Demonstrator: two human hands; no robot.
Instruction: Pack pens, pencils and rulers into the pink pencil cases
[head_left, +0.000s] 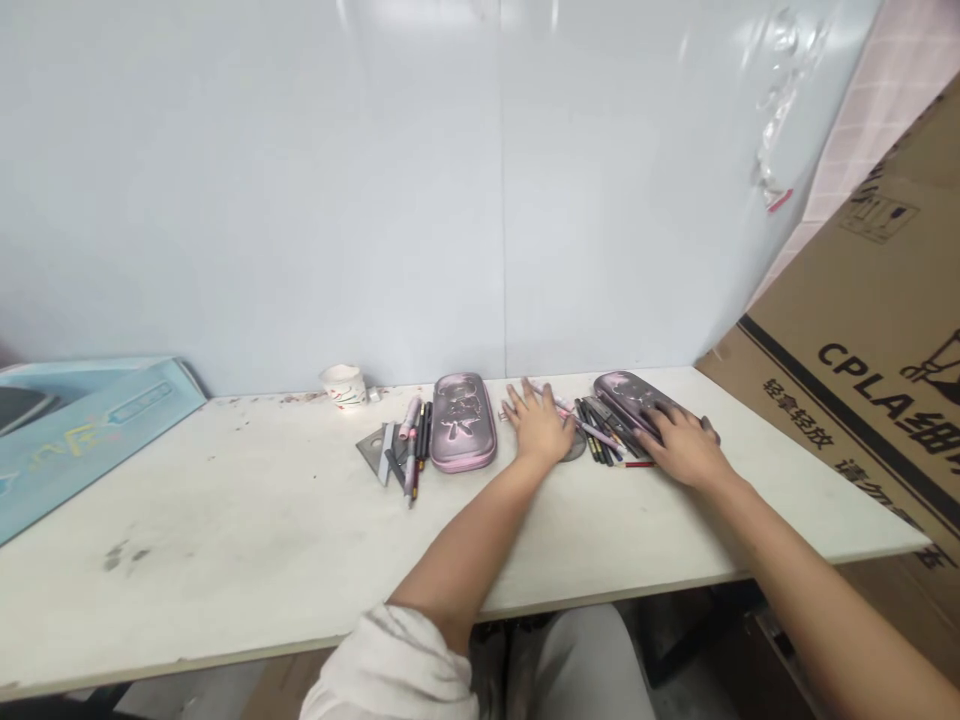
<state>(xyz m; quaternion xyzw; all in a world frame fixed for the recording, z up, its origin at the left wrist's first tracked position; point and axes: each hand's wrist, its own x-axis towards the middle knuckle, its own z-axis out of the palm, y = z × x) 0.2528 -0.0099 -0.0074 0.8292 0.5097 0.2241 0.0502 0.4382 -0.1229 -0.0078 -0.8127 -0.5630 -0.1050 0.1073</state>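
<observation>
My left hand [537, 421] lies flat with its fingers spread on the white table [247, 520], beside a closed pink pencil case [462, 421]. My right hand [681, 444] rests palm down on a second pink pencil case [628, 394], fingers stretched over it. Between my two hands lies a loose heap of pens and pencils [601, 434], with a small round dark thing partly under my left hand. Left of the first case lie several more pens [415, 436] and a grey set square [376, 450].
A small paper cup [343, 385] stands at the back by the pale wall. A light blue flat box [82, 425] lies at the table's left end. A large brown cardboard box [877, 370] leans at the right edge.
</observation>
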